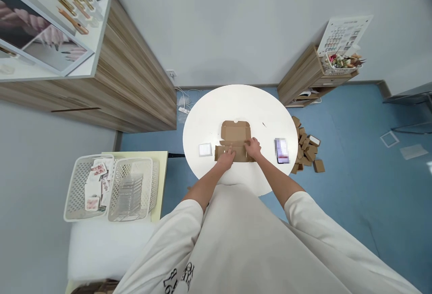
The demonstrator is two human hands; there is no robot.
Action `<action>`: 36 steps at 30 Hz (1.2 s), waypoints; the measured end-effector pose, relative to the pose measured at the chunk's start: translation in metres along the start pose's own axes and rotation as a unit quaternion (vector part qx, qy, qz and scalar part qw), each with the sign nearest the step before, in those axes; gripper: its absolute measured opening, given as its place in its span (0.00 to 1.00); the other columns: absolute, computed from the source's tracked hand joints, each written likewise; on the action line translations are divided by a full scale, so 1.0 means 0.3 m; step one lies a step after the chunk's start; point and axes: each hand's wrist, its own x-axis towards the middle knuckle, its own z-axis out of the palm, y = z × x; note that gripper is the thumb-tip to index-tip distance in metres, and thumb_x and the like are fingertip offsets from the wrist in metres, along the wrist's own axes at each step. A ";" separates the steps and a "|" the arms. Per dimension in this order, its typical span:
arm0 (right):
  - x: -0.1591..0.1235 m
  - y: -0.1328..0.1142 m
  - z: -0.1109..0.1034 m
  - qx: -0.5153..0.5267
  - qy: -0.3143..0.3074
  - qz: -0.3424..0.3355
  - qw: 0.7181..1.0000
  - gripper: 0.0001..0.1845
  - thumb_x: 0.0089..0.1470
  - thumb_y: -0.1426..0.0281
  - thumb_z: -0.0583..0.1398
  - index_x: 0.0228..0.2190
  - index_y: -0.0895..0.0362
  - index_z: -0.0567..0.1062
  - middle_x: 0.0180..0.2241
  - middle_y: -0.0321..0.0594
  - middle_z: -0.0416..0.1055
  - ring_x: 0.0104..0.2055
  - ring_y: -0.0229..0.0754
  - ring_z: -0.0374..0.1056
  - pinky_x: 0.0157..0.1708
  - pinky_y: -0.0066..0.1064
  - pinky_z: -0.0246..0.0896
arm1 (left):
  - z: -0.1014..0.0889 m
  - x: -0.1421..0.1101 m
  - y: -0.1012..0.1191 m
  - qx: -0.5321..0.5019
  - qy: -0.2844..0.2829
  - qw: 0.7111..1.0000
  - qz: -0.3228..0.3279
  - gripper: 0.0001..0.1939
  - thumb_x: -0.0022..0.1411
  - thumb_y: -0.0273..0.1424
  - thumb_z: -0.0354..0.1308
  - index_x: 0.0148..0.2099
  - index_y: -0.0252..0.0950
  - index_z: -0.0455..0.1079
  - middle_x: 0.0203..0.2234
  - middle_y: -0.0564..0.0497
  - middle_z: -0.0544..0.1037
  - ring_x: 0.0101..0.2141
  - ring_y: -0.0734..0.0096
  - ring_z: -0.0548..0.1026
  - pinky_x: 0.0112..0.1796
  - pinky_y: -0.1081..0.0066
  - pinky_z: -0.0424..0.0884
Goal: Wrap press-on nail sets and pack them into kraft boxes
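Loose white shirt, flat cardboard

Bare forearms converging forward, left hand palm down, right hand slightly ahead

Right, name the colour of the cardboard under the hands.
The cardboard is brown, clearest in the head view.

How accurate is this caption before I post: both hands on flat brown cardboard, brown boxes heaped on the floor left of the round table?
Wrong side: the head view shows brown boxes heaped on the floor right of the round table. The left hand and right hand are on flat cardboard.
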 end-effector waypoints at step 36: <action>-0.150 0.009 0.068 -0.159 -0.173 -0.126 0.964 0.52 0.58 0.61 0.62 0.71 0.57 0.38 0.61 0.55 0.65 0.60 0.56 0.62 0.56 0.41 0.56 | 0.002 -0.009 0.014 0.013 0.028 1.000 -0.003 0.19 0.64 0.25 0.58 0.56 0.38 0.64 0.73 0.41 0.32 0.48 0.54 0.76 0.42 0.58 0.76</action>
